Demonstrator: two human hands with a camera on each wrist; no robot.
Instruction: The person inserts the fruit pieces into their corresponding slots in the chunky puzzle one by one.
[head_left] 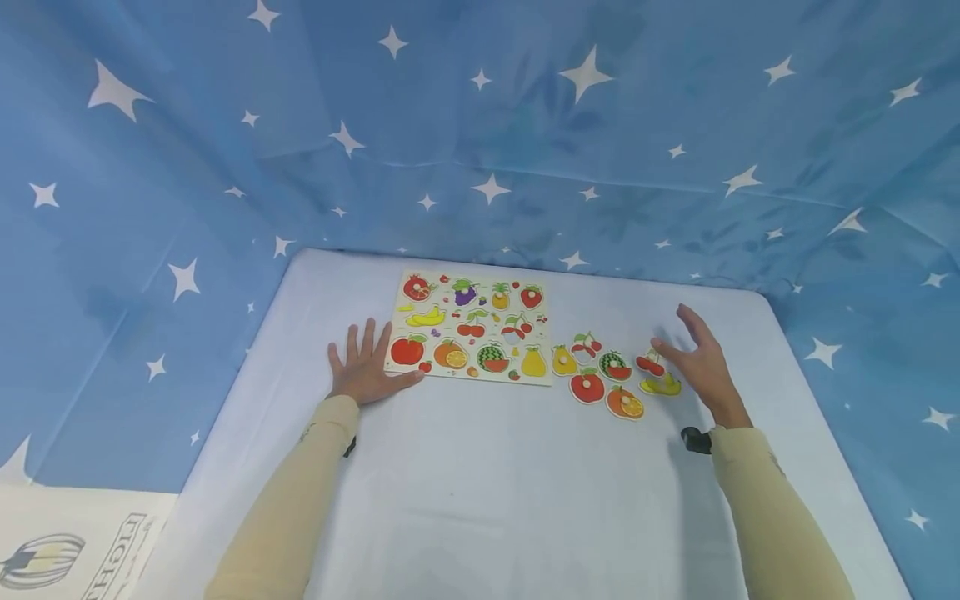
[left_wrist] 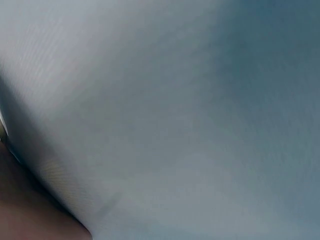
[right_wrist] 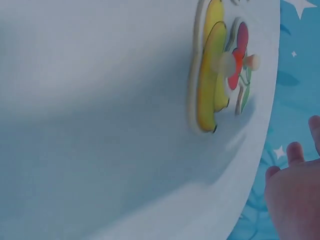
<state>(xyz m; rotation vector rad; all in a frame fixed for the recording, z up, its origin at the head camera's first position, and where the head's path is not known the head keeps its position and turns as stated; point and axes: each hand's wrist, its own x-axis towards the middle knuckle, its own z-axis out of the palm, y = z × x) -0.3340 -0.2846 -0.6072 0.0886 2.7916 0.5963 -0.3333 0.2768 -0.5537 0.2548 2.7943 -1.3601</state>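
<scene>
A wooden fruit puzzle board (head_left: 465, 379) lies toward the back of the table. My left hand (head_left: 363, 367) rests spread beside its left edge, thumb at the near left corner. To the board's right lie loose knobbed pieces: a pear (head_left: 564, 361), an apple (head_left: 587, 387), an orange (head_left: 624, 403), a watermelon (head_left: 615, 367) and a red-and-white fruit piece (head_left: 585, 348). My right hand (head_left: 705, 367) holds nothing, its thumb and fingers apart beside the cherry piece (head_left: 649, 363) and banana piece (head_left: 662, 385). In the right wrist view, the banana piece (right_wrist: 207, 75) shows its knob.
A white cloth covers the table (head_left: 480, 500). Behind and beside it hangs a blue star-patterned curtain (head_left: 450, 108). A printed pale item (head_left: 75, 533) shows at the lower left. The left wrist view is mostly blurred cloth.
</scene>
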